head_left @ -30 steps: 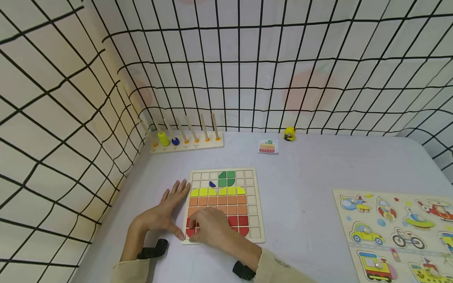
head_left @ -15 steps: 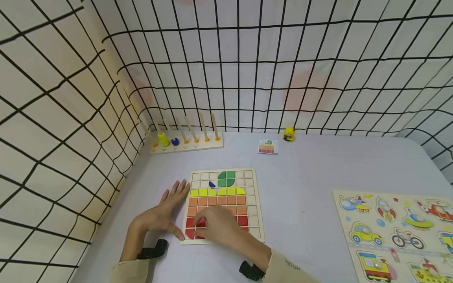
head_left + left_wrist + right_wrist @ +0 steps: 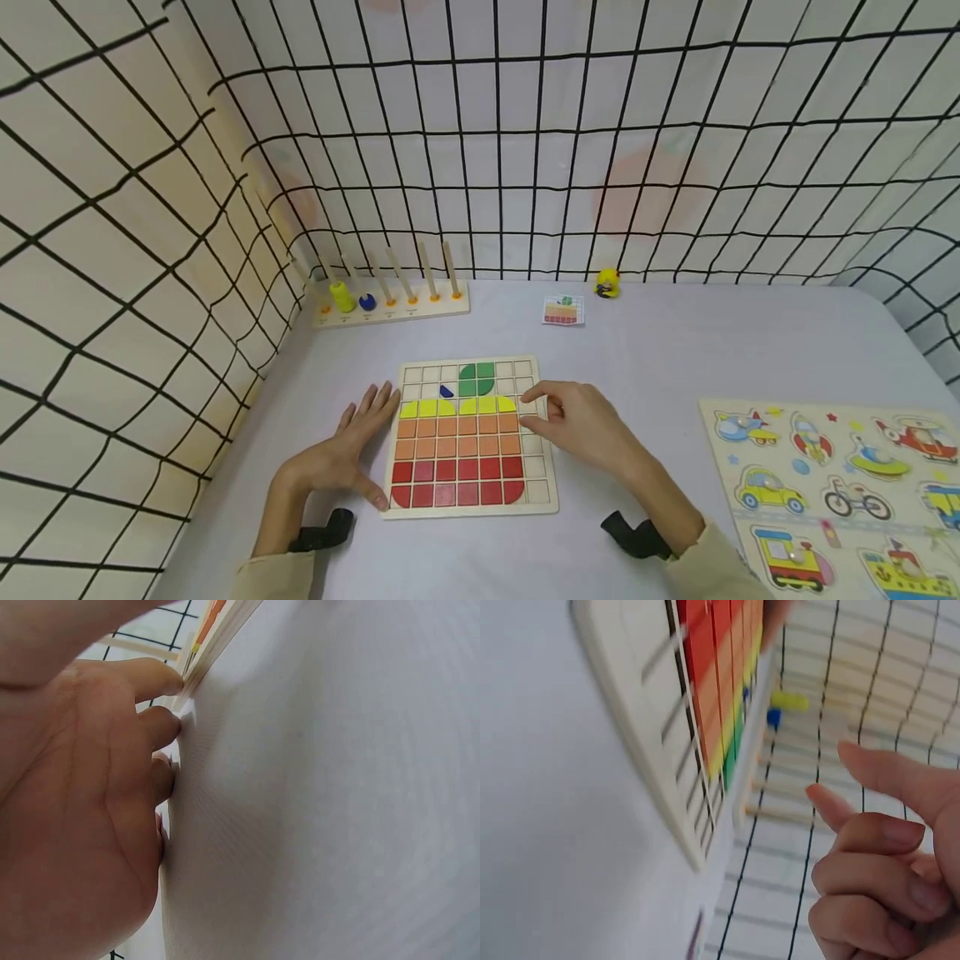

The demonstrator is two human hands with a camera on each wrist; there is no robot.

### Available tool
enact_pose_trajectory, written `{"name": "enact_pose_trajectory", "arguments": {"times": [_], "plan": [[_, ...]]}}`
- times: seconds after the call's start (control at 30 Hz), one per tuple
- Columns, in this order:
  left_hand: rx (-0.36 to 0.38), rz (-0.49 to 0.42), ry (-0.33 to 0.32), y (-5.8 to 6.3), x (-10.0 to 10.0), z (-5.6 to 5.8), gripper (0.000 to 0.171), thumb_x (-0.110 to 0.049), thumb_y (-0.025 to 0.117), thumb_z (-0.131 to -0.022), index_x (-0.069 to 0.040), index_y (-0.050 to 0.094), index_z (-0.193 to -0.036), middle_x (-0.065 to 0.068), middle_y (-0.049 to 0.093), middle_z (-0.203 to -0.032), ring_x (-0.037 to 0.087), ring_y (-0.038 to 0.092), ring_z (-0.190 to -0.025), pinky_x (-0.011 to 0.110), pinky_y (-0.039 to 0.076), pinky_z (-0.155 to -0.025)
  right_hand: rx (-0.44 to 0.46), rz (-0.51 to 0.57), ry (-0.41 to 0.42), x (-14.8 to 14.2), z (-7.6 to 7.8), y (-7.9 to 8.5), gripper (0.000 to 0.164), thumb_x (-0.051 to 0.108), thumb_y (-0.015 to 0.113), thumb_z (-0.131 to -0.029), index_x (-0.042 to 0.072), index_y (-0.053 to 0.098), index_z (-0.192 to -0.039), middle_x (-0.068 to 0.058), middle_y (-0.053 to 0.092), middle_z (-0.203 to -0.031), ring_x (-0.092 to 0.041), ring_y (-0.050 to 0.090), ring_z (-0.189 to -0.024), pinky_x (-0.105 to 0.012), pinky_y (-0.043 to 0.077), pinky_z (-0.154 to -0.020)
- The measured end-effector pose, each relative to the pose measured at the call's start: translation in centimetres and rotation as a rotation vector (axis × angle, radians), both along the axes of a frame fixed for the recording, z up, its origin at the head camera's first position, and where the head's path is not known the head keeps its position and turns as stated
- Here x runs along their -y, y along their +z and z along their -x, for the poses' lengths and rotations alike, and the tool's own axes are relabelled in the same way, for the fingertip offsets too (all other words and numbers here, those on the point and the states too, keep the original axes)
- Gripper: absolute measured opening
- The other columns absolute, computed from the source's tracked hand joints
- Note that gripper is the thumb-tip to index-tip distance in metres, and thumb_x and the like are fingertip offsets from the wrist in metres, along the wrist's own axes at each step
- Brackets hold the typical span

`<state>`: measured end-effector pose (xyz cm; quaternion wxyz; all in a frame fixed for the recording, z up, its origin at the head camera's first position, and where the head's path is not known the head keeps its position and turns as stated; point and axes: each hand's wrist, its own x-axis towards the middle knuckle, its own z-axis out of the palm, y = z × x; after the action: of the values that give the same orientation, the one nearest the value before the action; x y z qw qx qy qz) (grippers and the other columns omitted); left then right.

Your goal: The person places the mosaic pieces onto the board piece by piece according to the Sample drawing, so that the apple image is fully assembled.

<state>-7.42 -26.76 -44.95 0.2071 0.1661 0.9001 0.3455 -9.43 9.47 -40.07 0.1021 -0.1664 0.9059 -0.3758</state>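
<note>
A square wooden grid board (image 3: 537, 468) lies on the table, with colored mosaic tiles in its cells. Red tiles (image 3: 446, 482) fill the two lower rows, orange tiles (image 3: 447, 437) sit above them, then yellow tiles (image 3: 427, 408). Green tiles (image 3: 476, 379) and a small blue tile (image 3: 446, 391) are near the top. Fingers spread, my left hand (image 3: 337, 458) touches the board's left edge with fingertips and thumb. My right hand (image 3: 588, 425) hovers over the right edge; the right wrist view shows its thumb and index finger apart, other fingers curled, nothing held.
A small printed card (image 3: 563, 310) and a yellow toy figure (image 3: 607, 283) lie at the back. Left of them stands a peg board (image 3: 393, 310) with upright rods. A vehicle puzzle board (image 3: 832, 492) occupies the right. Black netting (image 3: 495, 133) surrounds the table.
My right hand has lifted off the red tiles and moved up and right to the board's right edge, uncovering the lower rows. My left hand stays in place.
</note>
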Motion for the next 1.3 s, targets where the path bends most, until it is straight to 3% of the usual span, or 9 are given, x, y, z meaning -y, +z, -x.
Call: {"name": "enact_pose_trajectory", "arguments": {"times": [0.23,0.7,1.1,1.2,1.3], "plan": [[-0.004,-0.007,0.017,-0.2,0.4,-0.2,0.153,-0.043,0.102,-0.050,-0.008,0.009,-0.167,0.020,-0.006,-0.174,0.043,-0.018,-0.160,0.071,-0.011,-0.125,-0.039,0.015,0.000,-1.6,0.8,0.7,0.029,0.023,0.079,-0.091,0.008,0.074,-0.116,0.005,0.042,-0.058,-0.009,0.037,-0.053,-0.019,0.025,-0.049],[-0.002,-0.021,0.035,-0.4,0.8,-0.8,0.151,-0.046,0.101,-0.052,-0.009,0.010,-0.167,0.019,-0.005,-0.175,0.042,-0.018,-0.160,0.071,-0.012,-0.124,0.008,-0.001,0.048,-0.9,0.6,0.0,0.029,0.021,0.078,-0.092,0.006,0.073,-0.117,0.005,0.045,-0.060,-0.009,0.040,-0.053,-0.019,0.027,-0.049],[-0.004,-0.005,0.025,-0.6,0.5,-0.4,0.152,-0.044,0.102,-0.052,-0.009,0.009,-0.167,0.019,-0.005,-0.175,0.042,-0.018,-0.160,0.070,-0.011,-0.125,0.073,-0.056,0.087,-1.0,0.6,-0.2,0.034,0.024,0.078,-0.092,0.006,0.071,-0.120,0.003,0.047,-0.064,-0.010,0.043,-0.057,-0.019,0.028,-0.050],[-0.011,0.012,0.010,-0.3,0.5,-0.2,0.152,-0.041,0.102,-0.052,-0.009,0.007,-0.167,0.019,-0.006,-0.175,0.042,-0.017,-0.160,0.070,-0.010,-0.126,0.061,-0.074,0.077,-2.2,0.9,0.5,0.037,0.031,0.074,-0.096,0.008,0.070,-0.124,0.002,0.053,-0.069,-0.012,0.048,-0.060,-0.020,0.034,-0.051],[-0.003,0.019,0.006,0.5,0.4,-0.2,0.150,-0.038,0.102,-0.055,-0.009,0.007,-0.167,0.019,-0.005,-0.175,0.042,-0.015,-0.161,0.069,-0.009,-0.127,0.054,-0.078,0.039,-4.2,1.2,1.2,0.042,0.042,0.061,-0.103,0.011,0.067,-0.130,-0.002,0.063,-0.078,-0.015,0.055,-0.062,-0.024,0.040,-0.054]]}}
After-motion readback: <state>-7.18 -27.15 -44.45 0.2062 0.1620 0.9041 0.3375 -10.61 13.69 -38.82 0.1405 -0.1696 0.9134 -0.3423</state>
